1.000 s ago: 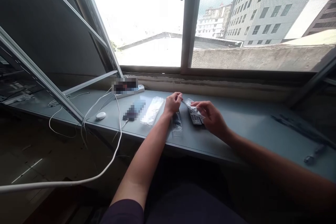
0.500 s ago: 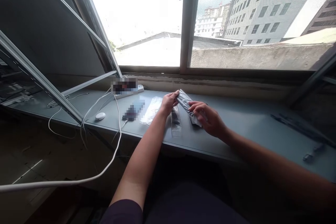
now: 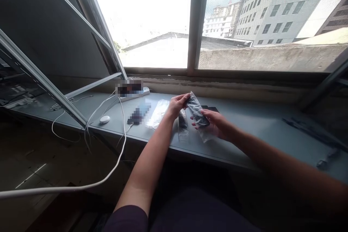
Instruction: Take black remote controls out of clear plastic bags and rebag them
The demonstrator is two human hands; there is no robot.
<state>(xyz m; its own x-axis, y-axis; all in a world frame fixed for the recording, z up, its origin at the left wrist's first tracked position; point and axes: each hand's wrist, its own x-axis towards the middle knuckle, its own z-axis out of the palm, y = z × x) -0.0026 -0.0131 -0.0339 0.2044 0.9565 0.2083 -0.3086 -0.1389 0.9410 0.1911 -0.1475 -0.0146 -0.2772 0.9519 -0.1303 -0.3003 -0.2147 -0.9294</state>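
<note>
Both my hands hold a dark remote control in a clear plastic bag [image 3: 198, 113] a little above the grey shelf [image 3: 244, 130] under the window. My left hand [image 3: 177, 104] pinches the bag's far top end. My right hand [image 3: 214, 125] cradles the lower end from beneath, fingers curled around it. A second bagged remote [image 3: 182, 125] lies on the shelf just below my left wrist. A dark flat object [image 3: 210, 108] lies on the shelf behind my right hand.
An empty clear bag [image 3: 158, 113], a blurred phone-like item [image 3: 139, 113], a white puck [image 3: 104, 119] and a power strip [image 3: 132, 90] with white cables lie left. Slanted metal frame bars [image 3: 40, 76] stand at far left. Dark tools [image 3: 312, 132] lie right.
The bagged remote rose off the shelf and tilted up; my right hand slid from on top of it to under its lower end, uncovering a dark object behind.
</note>
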